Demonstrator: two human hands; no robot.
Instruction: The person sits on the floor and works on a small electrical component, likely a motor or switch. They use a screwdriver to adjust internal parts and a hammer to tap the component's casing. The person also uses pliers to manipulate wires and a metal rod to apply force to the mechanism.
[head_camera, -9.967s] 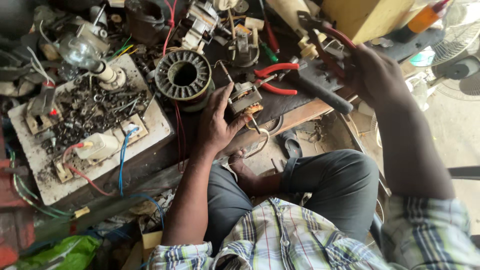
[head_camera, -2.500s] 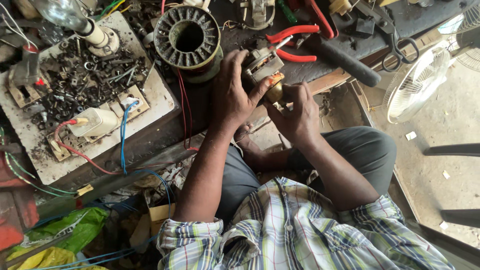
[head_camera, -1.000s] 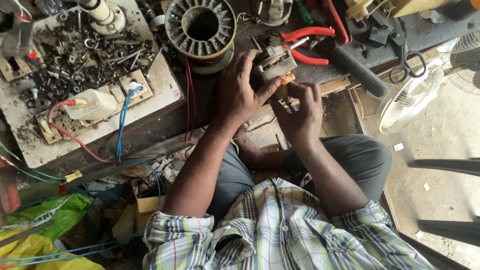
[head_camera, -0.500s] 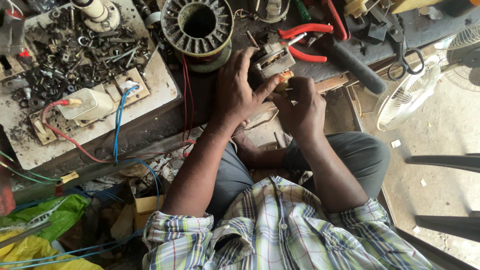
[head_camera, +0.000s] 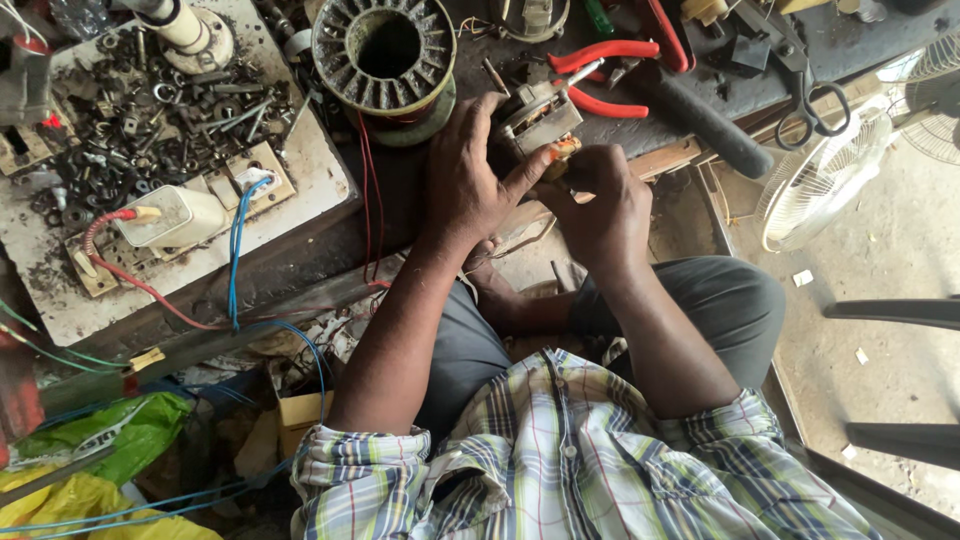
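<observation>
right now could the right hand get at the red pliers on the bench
Probably yes. The red pliers lie uncovered on the bench just beyond the right hand, with nothing between them, but that hand is closed on a small orange part held against the small motor, so it isn't free.

At twelve o'clock of the person's hands lie pliers (head_camera: 600, 75) with bright red handles, and at eleven a round stator (head_camera: 385, 50) shows grey-brown metal with a dark hollow and thin red wires trailing down. Between the hands a small motor core (head_camera: 540, 115) is dull silver, tipped with an orange-yellow bit (head_camera: 563, 148). At nine o'clock a whitish board (head_camera: 300, 170) is speckled black with screws, carrying a cream-white box (head_camera: 170, 215) with a red lead and a blue lead. The shirt (head_camera: 560, 460) at six is plaid: pale yellow, white, blue and thin red lines. Trousers (head_camera: 720, 300) are grey. At eight, bags (head_camera: 110, 440) are green and yellow. At three, a fan guard (head_camera: 825, 180) is white
</observation>
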